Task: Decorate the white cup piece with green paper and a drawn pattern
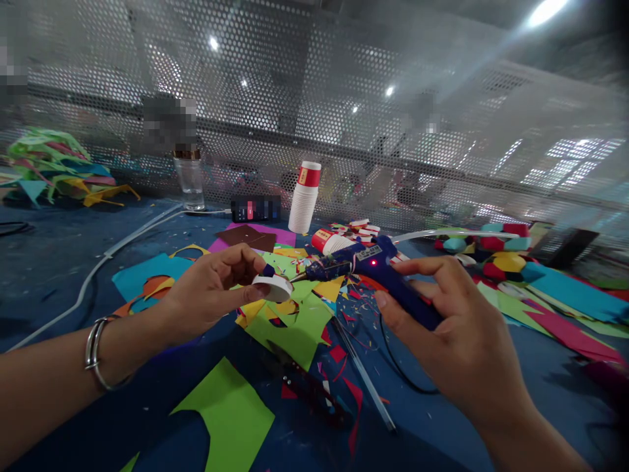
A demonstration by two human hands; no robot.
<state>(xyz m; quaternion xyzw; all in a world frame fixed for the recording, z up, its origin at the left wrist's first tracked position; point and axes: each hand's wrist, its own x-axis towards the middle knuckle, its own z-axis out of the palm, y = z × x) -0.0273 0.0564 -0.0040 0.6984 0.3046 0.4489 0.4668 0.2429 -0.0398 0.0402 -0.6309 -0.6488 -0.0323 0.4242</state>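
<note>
My left hand (221, 285) pinches a small white round piece (273, 288), which looks like a cut-off paper cup bottom, with a bit of dark blue at its upper edge. In my right hand (449, 321) is a blue hot glue gun (383, 265), its red light lit and a clear glue stick (442, 233) reaching out of its back. The gun's metal nozzle (297, 278) points left at the rim of the white piece; whether they touch I cannot tell. Beneath both hands lie green paper (295, 328) and coloured scraps.
Dark scissors (307, 383) and a clear stick (366, 377) lie in front. A stack of paper cups (303, 203) stands behind, near a phone (255, 208) and a glass of water (190, 180). Coloured paper (574, 288) is piled right; a perforated metal screen (265, 98) rises at the back.
</note>
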